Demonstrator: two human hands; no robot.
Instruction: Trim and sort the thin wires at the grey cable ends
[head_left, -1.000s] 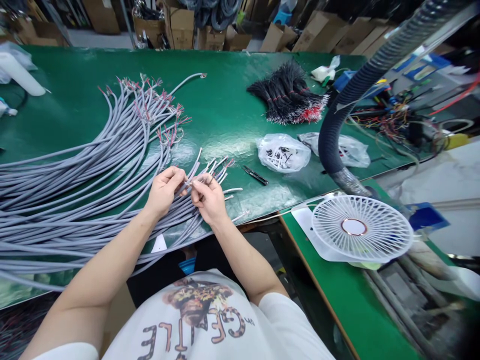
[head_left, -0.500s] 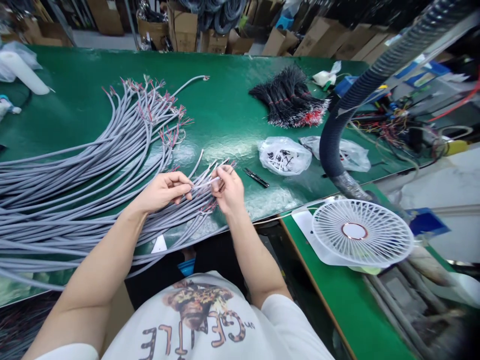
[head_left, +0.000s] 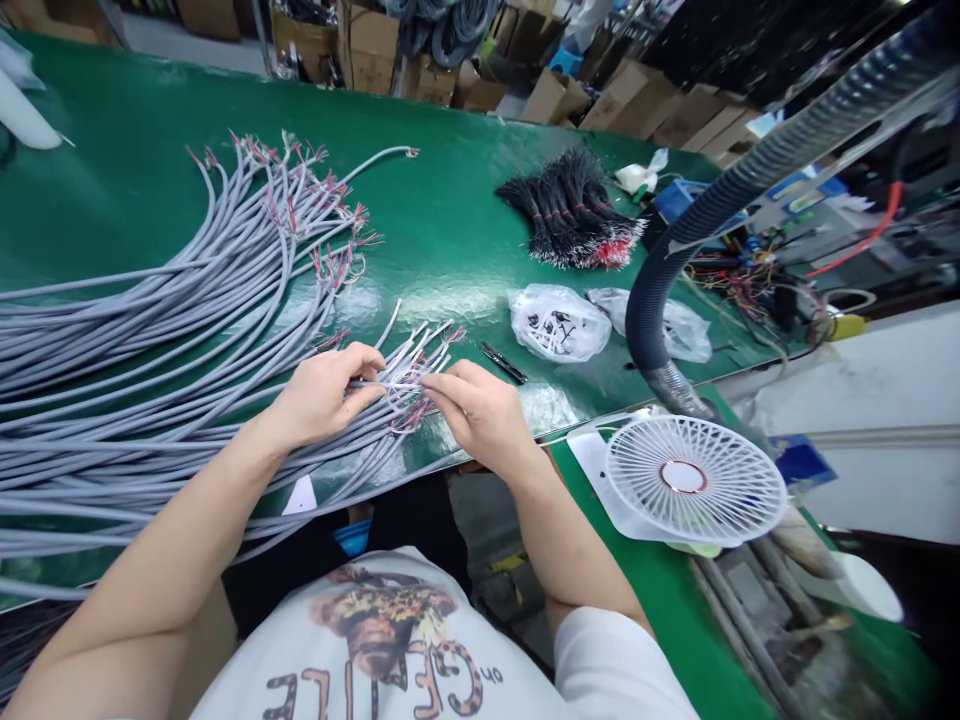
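Note:
My left hand (head_left: 322,395) and my right hand (head_left: 476,415) meet over the stripped ends of several grey cables (head_left: 401,385) at the front of the green workbench (head_left: 450,190). Left fingers pinch these cable ends, where thin white and red cores fan out. My right fingertips press on the same cores from the right. A large bundle of grey sheathed cables (head_left: 135,445) runs beneath my left forearm and spreads left. Its upper group ends in frayed coloured cores (head_left: 322,225).
A bundle of black wires with red ends (head_left: 570,212), plastic bags of small parts (head_left: 559,323), and black-handled cutters (head_left: 502,362) lie on the bench. A ribbed black hose (head_left: 646,320) rises at right, beside a white fan (head_left: 694,480).
My right hand has moved down and to the right, flattening over the wire ends. The left hand has shifted slightly, and the whole view has tilted and moved a little.

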